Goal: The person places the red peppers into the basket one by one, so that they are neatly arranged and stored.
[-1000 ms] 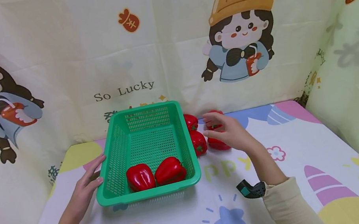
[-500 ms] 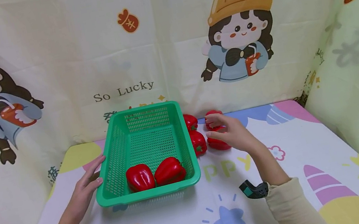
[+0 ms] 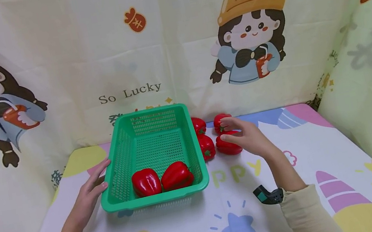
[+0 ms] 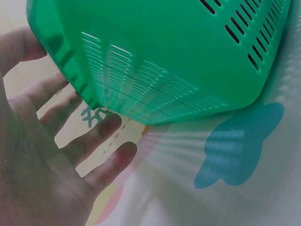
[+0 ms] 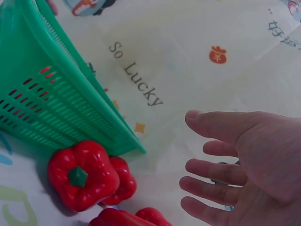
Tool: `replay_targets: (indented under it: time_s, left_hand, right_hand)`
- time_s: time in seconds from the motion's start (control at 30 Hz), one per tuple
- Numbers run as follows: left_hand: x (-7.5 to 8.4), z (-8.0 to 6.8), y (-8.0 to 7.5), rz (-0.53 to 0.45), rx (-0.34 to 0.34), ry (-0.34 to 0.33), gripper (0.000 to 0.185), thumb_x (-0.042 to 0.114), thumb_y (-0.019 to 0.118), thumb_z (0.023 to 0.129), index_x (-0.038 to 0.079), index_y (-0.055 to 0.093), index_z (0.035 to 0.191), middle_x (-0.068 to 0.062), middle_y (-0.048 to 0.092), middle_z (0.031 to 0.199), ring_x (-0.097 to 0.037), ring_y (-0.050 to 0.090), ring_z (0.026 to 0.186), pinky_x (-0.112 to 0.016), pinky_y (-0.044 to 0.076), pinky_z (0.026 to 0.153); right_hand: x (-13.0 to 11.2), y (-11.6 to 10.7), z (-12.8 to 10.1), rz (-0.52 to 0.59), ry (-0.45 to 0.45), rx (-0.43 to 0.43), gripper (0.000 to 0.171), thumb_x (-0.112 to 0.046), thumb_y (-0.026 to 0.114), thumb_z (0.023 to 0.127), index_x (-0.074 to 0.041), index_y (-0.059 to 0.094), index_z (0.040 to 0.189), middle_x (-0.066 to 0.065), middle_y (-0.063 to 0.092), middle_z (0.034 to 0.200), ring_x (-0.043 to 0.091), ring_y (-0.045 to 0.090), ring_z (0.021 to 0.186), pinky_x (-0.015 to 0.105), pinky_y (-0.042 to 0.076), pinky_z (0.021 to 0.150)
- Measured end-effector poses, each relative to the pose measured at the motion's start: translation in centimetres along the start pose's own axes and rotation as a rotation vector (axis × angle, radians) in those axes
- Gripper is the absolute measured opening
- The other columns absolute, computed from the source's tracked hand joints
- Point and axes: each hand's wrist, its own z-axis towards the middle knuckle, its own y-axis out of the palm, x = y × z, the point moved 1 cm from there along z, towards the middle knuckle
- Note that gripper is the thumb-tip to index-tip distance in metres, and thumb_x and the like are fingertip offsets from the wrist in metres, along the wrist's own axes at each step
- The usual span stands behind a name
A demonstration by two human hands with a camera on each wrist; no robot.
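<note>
A green plastic basket (image 3: 155,198) with slotted walls stands on the table, two red bell peppers (image 3: 176,175) lying at its near end. My left hand (image 3: 86,198) touches the basket's left rim with extended fingers; the left wrist view shows the fingers (image 4: 106,165) spread beside the basket's outer wall. Over the peppers to the right of the basket hovers my right hand (image 3: 247,138), its fingers loosely bent and holding nothing. Beneath it are a red bell pepper (image 3: 228,146) and another pepper (image 3: 220,120) behind, partly covered by the fingers.
Two more red bell peppers, a nearer one (image 3: 207,147) and a farther one (image 3: 198,125), stand along the basket's right wall. A printed cloth (image 3: 191,61) hangs right behind the table's back edge. The tabletop (image 3: 174,221) has a patterned cover.
My right hand has drifted slightly to the right, uncovering more of the peppers beneath it. The left hand and the basket stay as they were.
</note>
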Motion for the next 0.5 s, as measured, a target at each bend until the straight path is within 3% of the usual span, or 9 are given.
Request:
replay_targets:
  time_s: [0.5]
  left_hand:
    - [0.0,0.1,0.1,-0.004,-0.005,0.007,0.052,0.025,0.038,0.103,0.024,0.026,0.154,0.008,0.020,0.162,0.006,0.036,0.121,-0.077,0.023,0.099]
  right_hand:
    - [1.4,-0.7,-0.3,-0.036,0.022,0.013,0.058,-0.034,0.068,0.089,-0.019,0.046,0.140,0.011,0.053,0.140,0.033,0.049,0.129,0.050,0.047,0.099]
